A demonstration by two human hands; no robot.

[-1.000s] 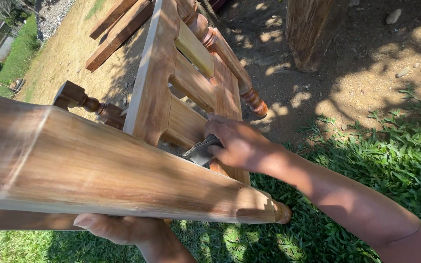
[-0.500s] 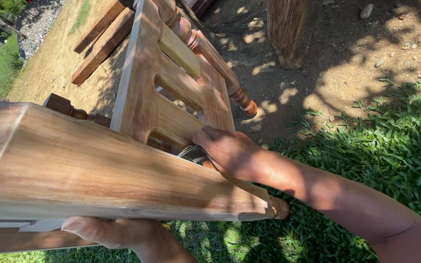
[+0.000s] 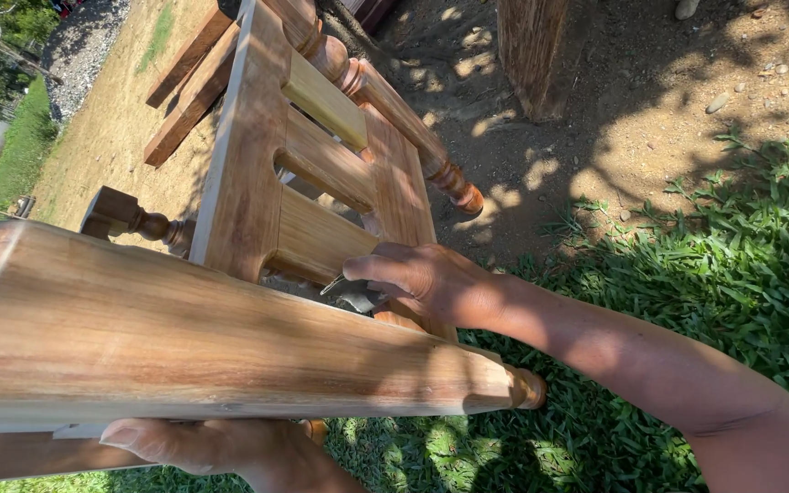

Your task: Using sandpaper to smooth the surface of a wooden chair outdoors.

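Below, the right hand [image 3: 431, 283] presses folded grey sandpaper [image 3: 355, 294] against a smooth slat of the turned-leg wooden frame [image 3: 257, 173]. Left hand [image 3: 221, 449], fingers curled, grips beneath the rounded near leg [image 3: 212, 347]

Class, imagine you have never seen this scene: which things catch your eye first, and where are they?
First comes the thick turned wooden leg lying across the foreground, with the left hand gripping it from beneath. Just behind it, the right hand presses a folded grey sheet of sandpaper against the slatted wooden frame, which stretches away over bare dirt beside the grass.
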